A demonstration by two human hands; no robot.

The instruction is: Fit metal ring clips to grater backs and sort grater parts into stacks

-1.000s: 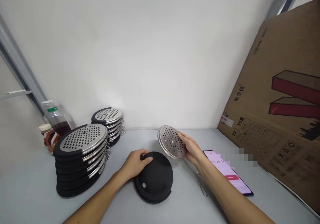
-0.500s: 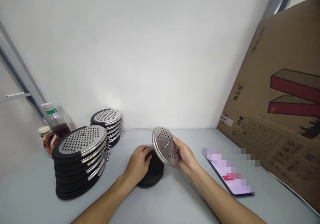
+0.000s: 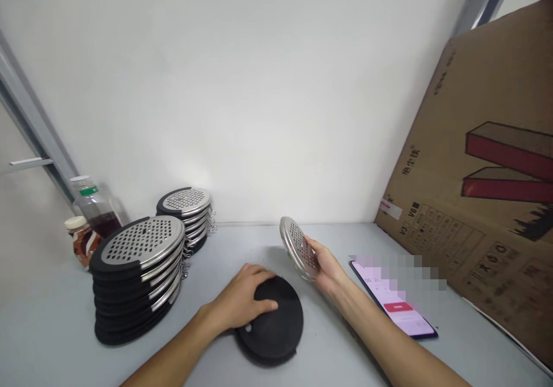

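My left hand point(image 3: 242, 299) grips a round black disc point(image 3: 280, 325) near the front middle of the table, the thumb lying across its top and the fingers round its far left edge. In my right hand point(image 3: 327, 267) is a round, perforated metal disc point(image 3: 299, 247), tilted steeply and raised off the tabletop. My right thumb and fingers hold it by its right side, and part of its rim is hidden behind them. The two discs are apart.
At left stands a tall stack point(image 3: 142, 243) of perforated metal discs with black covers; a second stack point(image 3: 188, 201) is behind it. Two bottles point(image 3: 93, 203) stand at the far left. A phone point(image 3: 400, 306) lies to the right, beside a large cardboard box point(image 3: 488, 105).
The black disc has come toward me and to the right with my left hand, showing more of its top. My right hand has moved the metal disc rightward and turned it more edge-on.
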